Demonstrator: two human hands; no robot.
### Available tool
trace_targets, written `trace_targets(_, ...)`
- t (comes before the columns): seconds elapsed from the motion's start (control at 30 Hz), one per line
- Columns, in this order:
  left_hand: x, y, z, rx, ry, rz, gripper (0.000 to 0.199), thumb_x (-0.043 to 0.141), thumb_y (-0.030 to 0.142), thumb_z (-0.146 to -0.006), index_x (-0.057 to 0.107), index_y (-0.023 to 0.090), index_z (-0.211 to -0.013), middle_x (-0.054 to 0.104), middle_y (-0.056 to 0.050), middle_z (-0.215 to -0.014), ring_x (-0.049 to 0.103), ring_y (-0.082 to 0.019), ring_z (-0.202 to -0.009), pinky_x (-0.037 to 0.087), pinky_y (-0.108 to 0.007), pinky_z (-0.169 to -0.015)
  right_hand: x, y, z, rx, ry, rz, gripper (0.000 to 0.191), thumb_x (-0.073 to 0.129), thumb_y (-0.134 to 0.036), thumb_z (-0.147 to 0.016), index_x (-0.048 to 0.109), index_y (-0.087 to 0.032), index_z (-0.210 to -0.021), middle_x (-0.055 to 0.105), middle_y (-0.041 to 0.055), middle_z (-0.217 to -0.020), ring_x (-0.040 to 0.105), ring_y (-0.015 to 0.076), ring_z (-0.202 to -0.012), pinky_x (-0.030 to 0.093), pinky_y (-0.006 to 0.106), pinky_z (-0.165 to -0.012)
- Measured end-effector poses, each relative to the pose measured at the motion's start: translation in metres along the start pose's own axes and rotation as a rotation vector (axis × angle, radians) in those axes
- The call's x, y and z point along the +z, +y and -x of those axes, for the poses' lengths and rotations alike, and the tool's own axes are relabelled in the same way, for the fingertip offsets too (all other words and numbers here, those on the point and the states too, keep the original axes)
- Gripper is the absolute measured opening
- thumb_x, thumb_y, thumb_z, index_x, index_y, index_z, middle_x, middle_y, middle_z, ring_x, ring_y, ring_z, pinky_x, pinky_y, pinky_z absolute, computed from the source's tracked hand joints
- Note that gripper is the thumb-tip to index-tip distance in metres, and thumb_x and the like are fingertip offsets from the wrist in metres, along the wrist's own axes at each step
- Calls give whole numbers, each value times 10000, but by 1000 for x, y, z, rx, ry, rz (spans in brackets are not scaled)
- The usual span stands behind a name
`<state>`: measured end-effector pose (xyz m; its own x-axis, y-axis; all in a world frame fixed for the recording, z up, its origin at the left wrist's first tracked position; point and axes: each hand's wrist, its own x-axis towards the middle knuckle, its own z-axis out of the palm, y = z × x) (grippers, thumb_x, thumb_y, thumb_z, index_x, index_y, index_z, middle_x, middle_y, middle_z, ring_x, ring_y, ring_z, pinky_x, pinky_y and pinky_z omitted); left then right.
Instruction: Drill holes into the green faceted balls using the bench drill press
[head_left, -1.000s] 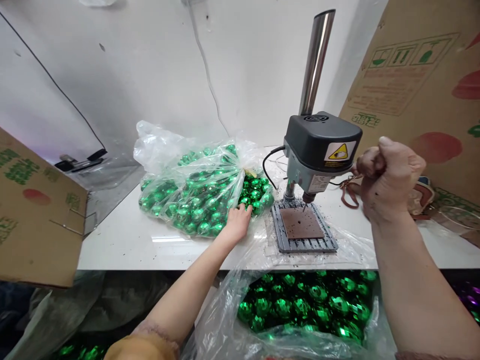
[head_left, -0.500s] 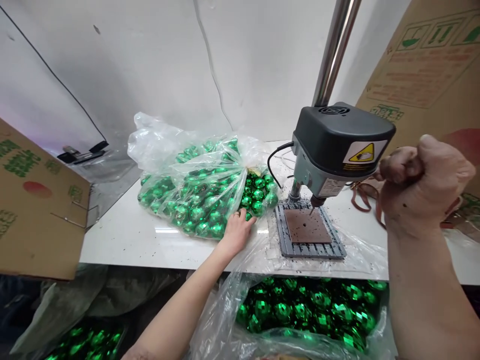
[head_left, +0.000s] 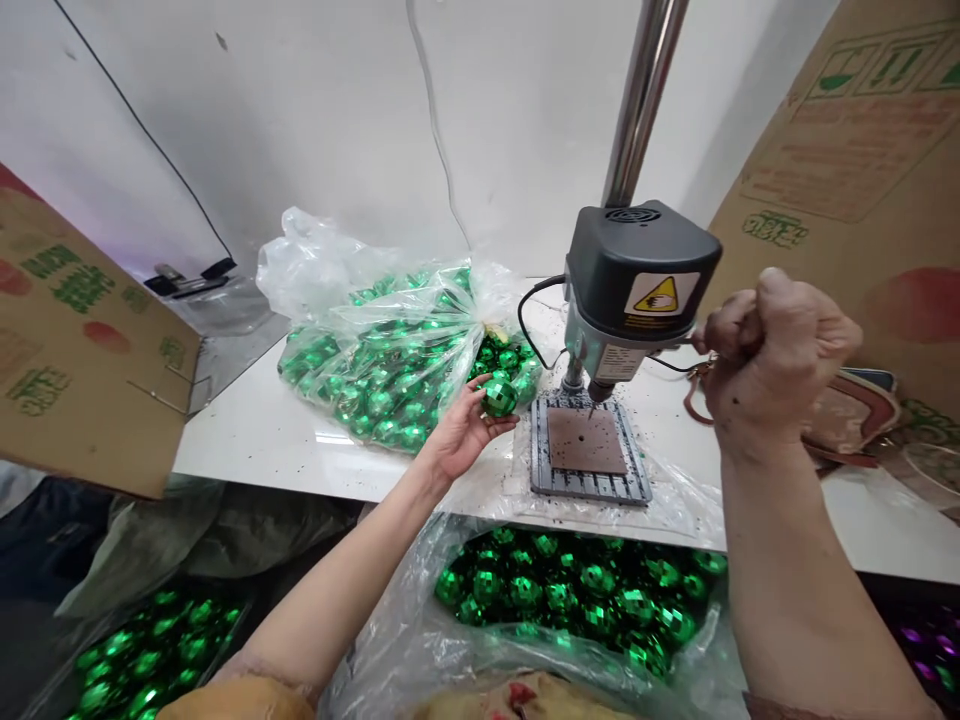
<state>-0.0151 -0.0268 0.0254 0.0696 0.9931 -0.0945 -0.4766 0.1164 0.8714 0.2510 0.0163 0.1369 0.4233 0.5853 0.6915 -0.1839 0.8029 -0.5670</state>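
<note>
My left hand holds a shiny green faceted ball between thumb and fingers, just left of the drill plate. Behind it lies a clear plastic bag full of similar balls, its mouth facing right. My right hand is closed in a fist at the right side of the small drill press, around its handle, which the fingers mostly hide. Below the drill bit, a brown square board with a dark hole rests on the slotted metal base.
Under the table edge is another open plastic bag with many green balls. Cardboard boxes stand at left and right. A small purse lies behind my right arm. Dark shavings litter the white tabletop.
My left hand has come out of the bag's mouth with a green ball, lifting it and turning palm up. My right hand stays closed beside the drill press. The view has shifted slightly.
</note>
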Motion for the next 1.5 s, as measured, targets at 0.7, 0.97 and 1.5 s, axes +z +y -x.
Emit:
trace_targets(0.7, 34, -39, 16, -160, -9, 228, 389, 823, 353, -802, 642, 154, -1083, 762, -80, -945, 727, -205, -821, 583, -387, -841, -8, 5, -3, 65, -78, 18, 564, 697, -536, -812, 392, -209, -469, 339, -73, -413, 315, 56, -392, 276, 262, -414)
trace_targets(0.97, 38, -50, 2, -110, 31, 174, 436, 867, 282, -703, 593, 204, -1033, 754, -33, -945, 737, -202, -832, 593, -374, -797, -9, 4, -3, 79, -90, 16, 586, 693, -566, -820, 390, -203, -474, 350, -63, -418, 332, 56, -405, 283, 272, -429)
trace_targets(1.5, 49, -98, -43, 186, 78, -267, 554, 922, 403, -649, 616, 181, -1055, 744, -38, -931, 691, -168, -887, 504, -315, -875, -7, 6, -3, 35, -99, 36, 610, 666, -589, -847, 350, -197, -501, 315, -50, -449, 304, 48, -425, 246, 286, -428)
